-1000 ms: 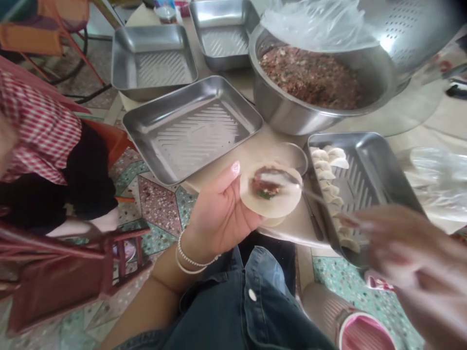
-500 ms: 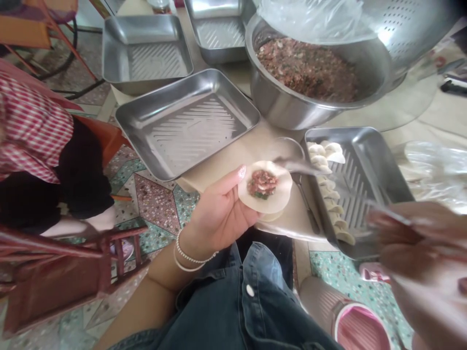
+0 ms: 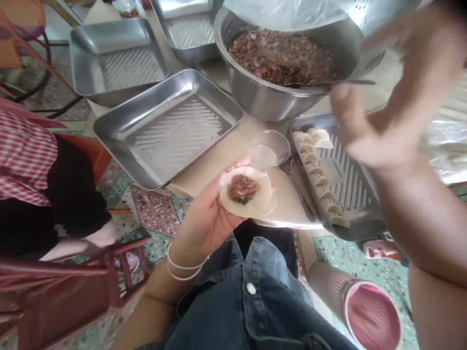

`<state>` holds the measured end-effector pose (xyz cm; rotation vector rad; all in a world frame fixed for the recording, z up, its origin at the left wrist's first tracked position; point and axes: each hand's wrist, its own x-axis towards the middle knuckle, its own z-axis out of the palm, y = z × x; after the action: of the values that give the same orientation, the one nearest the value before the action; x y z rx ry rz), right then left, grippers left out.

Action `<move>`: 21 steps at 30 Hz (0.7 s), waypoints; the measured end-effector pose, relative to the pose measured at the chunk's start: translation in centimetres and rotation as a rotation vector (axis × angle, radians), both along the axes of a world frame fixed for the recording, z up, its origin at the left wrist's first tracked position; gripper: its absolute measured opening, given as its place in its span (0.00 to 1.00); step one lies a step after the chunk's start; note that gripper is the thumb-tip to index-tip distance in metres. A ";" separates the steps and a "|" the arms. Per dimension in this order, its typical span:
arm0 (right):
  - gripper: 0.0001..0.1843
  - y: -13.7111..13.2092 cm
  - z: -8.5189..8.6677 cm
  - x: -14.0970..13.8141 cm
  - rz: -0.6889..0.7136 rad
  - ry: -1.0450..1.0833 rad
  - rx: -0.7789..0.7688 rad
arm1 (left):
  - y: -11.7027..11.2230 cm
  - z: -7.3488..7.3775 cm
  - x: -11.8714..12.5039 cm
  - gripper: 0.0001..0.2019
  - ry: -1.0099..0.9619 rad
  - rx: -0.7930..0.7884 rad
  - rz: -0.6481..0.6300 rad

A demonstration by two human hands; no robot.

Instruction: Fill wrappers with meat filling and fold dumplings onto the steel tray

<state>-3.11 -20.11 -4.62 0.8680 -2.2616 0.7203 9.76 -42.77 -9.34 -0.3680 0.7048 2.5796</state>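
My left hand (image 3: 204,218) cradles a round dumpling wrapper (image 3: 251,204) with a lump of minced filling (image 3: 242,187) at its centre, held over my lap at the table's edge. My right hand (image 3: 394,97) is raised and blurred beside the large steel bowl (image 3: 255,99) of minced filling (image 3: 284,56), its fingers spread and nothing in them. A spoon (image 3: 328,83) lies on the bowl's near rim, just left of that hand. A small glass dish (image 3: 270,148) stands right behind the wrapper.
A steel tray (image 3: 365,194) at right holds a row of folded dumplings (image 3: 315,170). Three empty steel trays (image 3: 164,131) lie left and behind. A utensil (image 3: 299,193) lies on the table. A person in a red checked shirt (image 3: 22,150) sits left. A pink bin (image 3: 368,318) stands low right.
My right hand moved the spoon off the wrapper, swung up to the big bowl and let it go on the rim. The left hand with the filled wrapper shifted slightly left.
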 end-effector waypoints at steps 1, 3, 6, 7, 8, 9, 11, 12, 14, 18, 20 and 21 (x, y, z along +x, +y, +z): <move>0.17 -0.4 -0.7 0.9 0.115 0.066 0.092 | -0.2 0.0 -0.1 0.22 -0.009 -0.031 0.032; 0.17 -1.2 -2.3 2.2 0.286 0.072 0.334 | -0.6 -0.1 -0.4 0.24 -0.023 -0.075 0.093; 0.32 -2.4 -4.7 2.3 0.311 -0.131 0.493 | -0.9 -0.2 -0.6 0.24 -0.031 -0.106 0.165; 0.36 -2.6 -5.2 2.1 0.293 -0.148 0.508 | -0.9 -0.2 -0.7 0.24 -0.035 -0.114 0.175; 0.39 -2.8 -5.5 2.0 0.282 -0.138 0.515 | -0.9 -0.2 -0.7 0.24 -0.040 -0.118 0.180; 0.40 -2.9 -5.5 1.9 0.276 -0.120 0.516 | -0.8 -0.2 -0.8 0.24 -0.045 -0.118 0.182; 0.38 -2.8 -5.1 2.3 0.271 -0.109 0.479 | -0.6 -0.1 -0.8 0.24 -0.056 -0.106 0.182; 0.36 -2.7 -4.6 2.8 0.272 -0.111 0.427 | -0.4 0.0 -0.8 0.24 -0.057 -0.098 0.184; 0.31 -2.4 -3.8 4.3 0.289 -0.107 0.297 | 0.0 0.1 -0.9 0.24 -0.057 -0.077 0.180; 0.28 -2.1 -3.4 8.1 0.350 0.011 0.269 | 0.7 0.4 -1.3 0.23 -0.058 -0.037 0.147; 0.24 -2.0 -3.8 9.4 0.370 0.076 0.330 | 1.0 0.5 -1.4 0.23 -0.039 -0.020 0.131; 0.23 -2.0 -4.0 9.8 0.386 0.097 0.341 | 1.1 0.6 -1.4 0.23 -0.029 -0.014 0.124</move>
<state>6.71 -22.09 -8.65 1.4970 -2.1858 0.4428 8.33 -41.69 -8.76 -0.4668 0.7106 2.6808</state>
